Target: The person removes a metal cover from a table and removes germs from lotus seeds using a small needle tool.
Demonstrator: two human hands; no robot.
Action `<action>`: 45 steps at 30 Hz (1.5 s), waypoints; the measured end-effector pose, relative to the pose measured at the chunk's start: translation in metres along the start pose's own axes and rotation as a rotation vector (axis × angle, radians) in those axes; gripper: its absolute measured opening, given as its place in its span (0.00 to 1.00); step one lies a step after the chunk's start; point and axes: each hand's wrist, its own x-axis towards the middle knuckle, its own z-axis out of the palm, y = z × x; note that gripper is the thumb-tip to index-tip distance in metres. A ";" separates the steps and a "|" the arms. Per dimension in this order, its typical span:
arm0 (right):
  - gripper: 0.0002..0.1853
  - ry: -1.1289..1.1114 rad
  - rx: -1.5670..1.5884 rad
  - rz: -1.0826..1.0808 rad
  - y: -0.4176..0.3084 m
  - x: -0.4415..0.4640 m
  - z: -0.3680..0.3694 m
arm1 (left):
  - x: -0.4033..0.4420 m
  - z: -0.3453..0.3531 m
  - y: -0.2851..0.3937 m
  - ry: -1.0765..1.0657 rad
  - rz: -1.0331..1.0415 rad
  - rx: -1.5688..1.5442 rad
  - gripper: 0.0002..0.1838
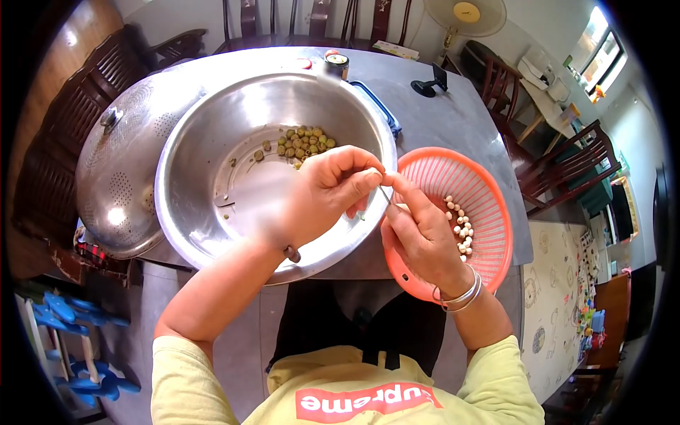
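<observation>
My left hand [340, 183] is above the right side of a big steel basin [191, 113], its thumb and fingertips pinched together; whatever they hold is hidden. My right hand [423, 230] meets it fingertip to fingertip over the rim of an orange-red plastic colander [489, 212]. A thin metal pick [385, 195] runs between the two hands, gripped by the right thumb and index finger. Something pale shows between those right fingers. Greenish-brown lotus seeds [306, 144] lie heaped in the basin. White peeled lotus seeds [464, 230] sit inside the colander.
A perforated steel lid [117, 170] leans at the basin's left. On the grey table [432, 117] behind are a small jar [336, 65], a blue-edged tray [379, 106] and a black phone stand [430, 81]. Wooden chairs [574, 163] stand around. My legs are below the table's front edge.
</observation>
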 end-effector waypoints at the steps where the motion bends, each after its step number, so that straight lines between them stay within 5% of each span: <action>1: 0.19 -0.010 -0.001 0.006 -0.001 0.001 0.000 | 0.001 -0.001 0.003 0.005 -0.026 -0.037 0.07; 13: 0.21 -0.057 0.129 0.090 -0.010 0.007 -0.007 | 0.003 -0.001 -0.007 -0.016 0.001 -0.449 0.11; 45: 0.18 -0.009 0.046 0.011 0.001 0.005 -0.004 | 0.003 0.004 -0.013 0.014 -0.035 -0.407 0.09</action>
